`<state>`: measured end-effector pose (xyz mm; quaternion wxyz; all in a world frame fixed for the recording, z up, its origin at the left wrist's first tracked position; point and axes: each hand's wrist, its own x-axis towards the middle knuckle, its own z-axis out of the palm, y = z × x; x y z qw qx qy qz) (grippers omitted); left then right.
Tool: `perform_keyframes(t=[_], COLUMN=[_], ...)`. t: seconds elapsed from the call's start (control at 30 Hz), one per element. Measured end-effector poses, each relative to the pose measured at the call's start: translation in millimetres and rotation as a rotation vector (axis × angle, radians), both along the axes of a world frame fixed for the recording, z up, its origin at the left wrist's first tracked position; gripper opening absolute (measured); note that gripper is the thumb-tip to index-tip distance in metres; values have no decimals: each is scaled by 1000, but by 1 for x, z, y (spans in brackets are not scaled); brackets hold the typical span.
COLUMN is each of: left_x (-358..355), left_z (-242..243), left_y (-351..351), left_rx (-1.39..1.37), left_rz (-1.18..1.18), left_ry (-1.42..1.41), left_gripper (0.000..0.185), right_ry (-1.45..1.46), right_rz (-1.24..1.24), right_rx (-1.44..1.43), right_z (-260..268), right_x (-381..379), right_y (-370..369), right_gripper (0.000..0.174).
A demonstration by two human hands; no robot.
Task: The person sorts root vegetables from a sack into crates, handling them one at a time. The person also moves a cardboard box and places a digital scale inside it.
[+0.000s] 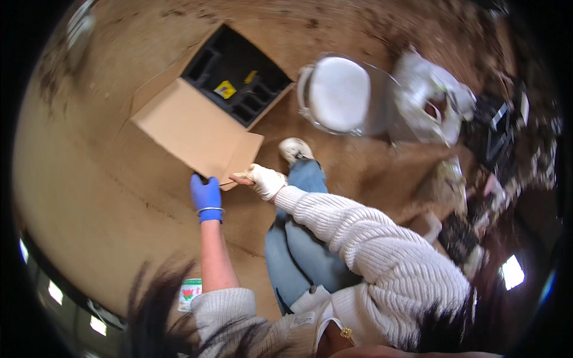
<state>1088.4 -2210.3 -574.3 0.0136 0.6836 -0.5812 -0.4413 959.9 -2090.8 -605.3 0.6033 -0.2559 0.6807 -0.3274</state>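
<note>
A cardboard box with its lid folded open stands on the floor, its flat lid (192,127) towards me. Inside the box lies a black foam insert (237,74) with cut-out slots, and a small yellow packet (225,90) and another yellow piece (250,77) rest on it. My left hand (206,197), in a blue glove, is at the lid's near edge, with something dark by its fingertips; its grip is partly hidden. My right hand (264,181), in a whitish glove with a bare fingertip showing, is beside the lid's end flap (244,154); whether it grips the edge is unclear.
Right of the box stands a white round-lidded container (339,94) in clear plastic. Beyond it are a white plastic bag (429,98) and heaped dark and pale debris (497,129). A printed packet (189,294) lies by my left forearm. My shoe (295,150) is near the lid.
</note>
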Motion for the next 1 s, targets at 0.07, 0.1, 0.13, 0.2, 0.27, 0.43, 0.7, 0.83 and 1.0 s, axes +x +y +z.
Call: perform_keyframes(t=[0.07, 0.1, 0.13, 0.2, 0.27, 0.43, 0.7, 0.83, 1.0], left_x=[1, 2, 3, 5, 4, 8, 18, -20, -90], left_z=[5, 8, 10, 16, 19, 23, 14, 63, 145], left_y=[-4, -7, -9, -14, -15, -18, -45, -33, 11], left_rx=[-26, -5, -18, -29, 12, 21, 400, 499, 515], left_rz=[38, 20, -16, -85, -129, -81, -117, -127, -199], left_ry=[-2, -99, -135, -216, -205, -144, -85, 102, 201], left_gripper=[26, 27, 27, 29, 30, 29, 54, 49, 12], right_ry=[2, -31, -71, -416, -287, -86, -85, -1, -252], right_rz=[-23, -79, -160, -367, -542, -633, -971, -991, -1305], right_rx=[152, 241, 262, 327, 201, 232, 190, 123, -164], right_z=[22, 36, 51, 86, 120, 166, 242, 294, 347], right_x=[-15, -23, -33, -53, -72, -110, -172, -179, -156], right_y=[11, 16, 21, 38, 61, 106, 145, 163, 190], right_gripper=[28, 35, 43, 58, 45, 27, 10, 8, 25])
